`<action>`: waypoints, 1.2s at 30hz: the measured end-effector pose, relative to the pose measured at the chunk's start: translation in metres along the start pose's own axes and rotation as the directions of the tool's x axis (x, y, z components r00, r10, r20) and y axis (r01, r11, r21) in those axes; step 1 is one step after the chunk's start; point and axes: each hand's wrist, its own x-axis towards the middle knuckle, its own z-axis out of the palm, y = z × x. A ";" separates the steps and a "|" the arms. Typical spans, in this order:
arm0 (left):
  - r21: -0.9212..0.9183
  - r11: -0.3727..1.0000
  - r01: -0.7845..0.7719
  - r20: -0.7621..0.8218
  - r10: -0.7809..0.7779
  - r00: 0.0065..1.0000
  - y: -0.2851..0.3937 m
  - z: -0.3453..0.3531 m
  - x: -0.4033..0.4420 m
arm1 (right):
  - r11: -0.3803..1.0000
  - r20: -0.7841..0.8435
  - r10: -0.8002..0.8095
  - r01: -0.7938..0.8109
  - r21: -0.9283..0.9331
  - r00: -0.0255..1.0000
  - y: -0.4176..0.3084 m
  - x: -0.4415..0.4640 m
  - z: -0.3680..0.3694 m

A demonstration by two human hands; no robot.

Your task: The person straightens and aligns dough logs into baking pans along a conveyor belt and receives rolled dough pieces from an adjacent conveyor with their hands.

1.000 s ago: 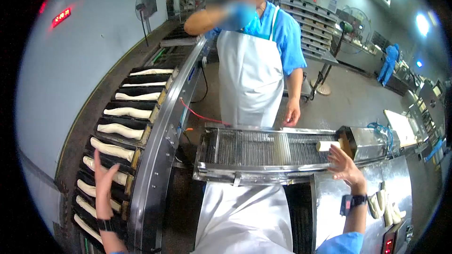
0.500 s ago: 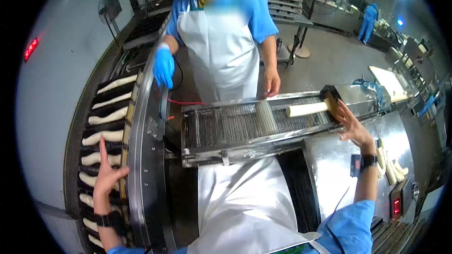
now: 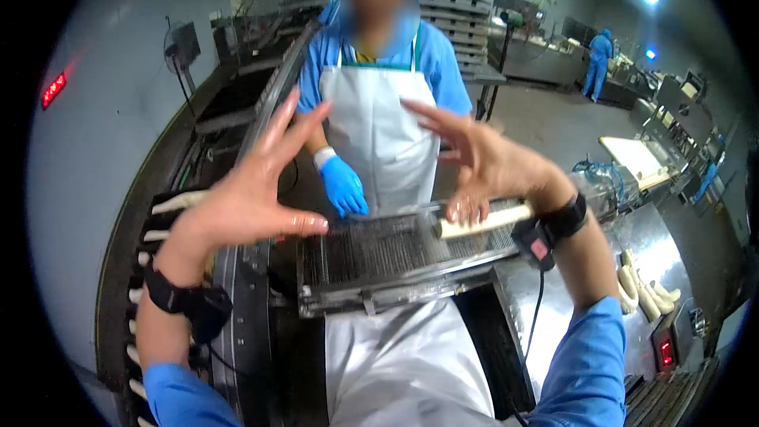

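Observation:
Both of my hands are raised in front of me with fingers spread. My left hand (image 3: 257,186) holds nothing and hangs between the row of filled trays and the mesh conveyor (image 3: 368,257). On the right, my right hand (image 3: 494,160) is empty too, above the conveyor's right part. Beneath it a pale dough roll (image 3: 478,223) lies on the mesh, its right end hidden by my wrist. A co-worker's bare hand is near the roll, partly overlapped by mine; their blue-gloved hand (image 3: 344,187) is at the conveyor's far edge.
Dough strips (image 3: 180,202) lie in dark trays at the left, along a metal rail. Across the conveyor stands a co-worker (image 3: 379,111) in a white apron. Dough pieces (image 3: 642,289) and a red digital display (image 3: 666,352) are on the steel table (image 3: 585,300) at right.
Both my hands have come up and inward, from the trays and the conveyor's right end. The dough roll has moved left out of the machine. The co-worker's gloved hand has shifted to the conveyor's edge.

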 end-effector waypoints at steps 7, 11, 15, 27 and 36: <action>-0.511 0.790 0.339 -0.092 -0.442 0.892 -0.141 0.040 -0.144 | 0.825 -0.180 0.507 -0.414 0.385 0.843 0.097 -0.155 0.002; -0.732 0.494 0.470 0.024 -0.670 0.742 -0.126 0.080 -0.160 | 0.729 -0.176 0.614 -0.467 0.500 0.770 0.138 -0.221 -0.001; -0.573 0.648 0.502 0.037 -0.591 0.806 -0.165 0.060 -0.185 | 0.714 -0.175 0.686 -0.607 0.348 0.706 0.132 -0.229 -0.006; -0.338 0.722 0.604 0.074 -0.619 0.782 -0.160 0.063 -0.194 | 0.649 -0.229 0.748 -0.614 0.449 0.623 0.144 -0.270 -0.014; 0.002 0.757 0.653 0.299 -0.624 0.722 -0.150 0.146 -0.159 | 0.373 0.037 0.909 -0.772 -0.514 0.415 0.221 -0.281 0.069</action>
